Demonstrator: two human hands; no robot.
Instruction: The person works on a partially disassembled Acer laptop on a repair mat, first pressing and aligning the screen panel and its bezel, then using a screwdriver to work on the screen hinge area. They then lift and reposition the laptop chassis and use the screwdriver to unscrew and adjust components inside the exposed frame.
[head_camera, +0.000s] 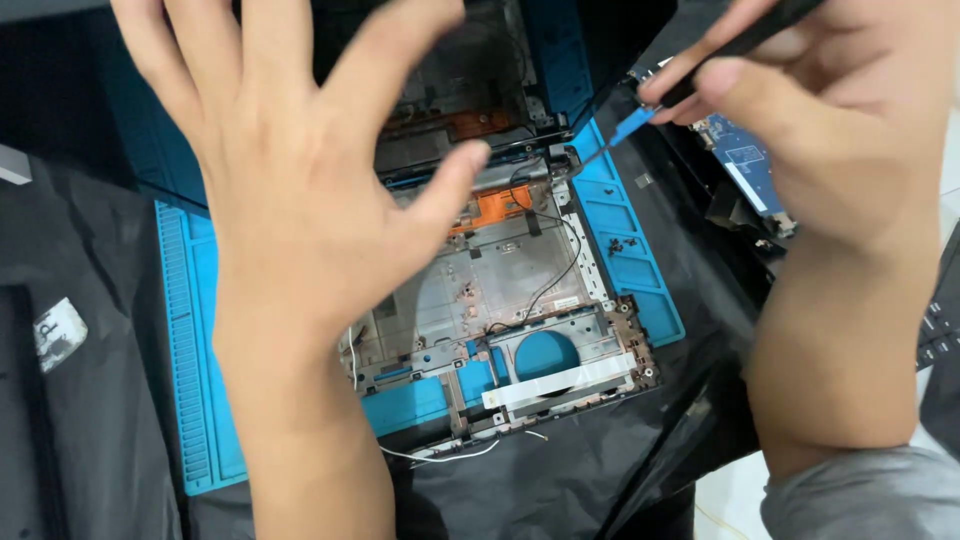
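Fingers: left hand (300, 200) spread wide above grey stripped laptop chassis (500, 300) | right hand (830, 120) pinching black blue-tipped screwdriver (640, 120) at blue ribbed mat's (190, 350) far-right corner | step: unscrewing; next: seat tip squarely.

I'm looking down at an electronics repair bench. A blue silicone repair mat (190, 330) with ribbed edges and small parts trays lies on black sheeting (560, 480), and an opened laptop chassis (520, 320) sits on it, its wires and orange flex cable bare. At far right lies a loose blue circuit board (745, 165).
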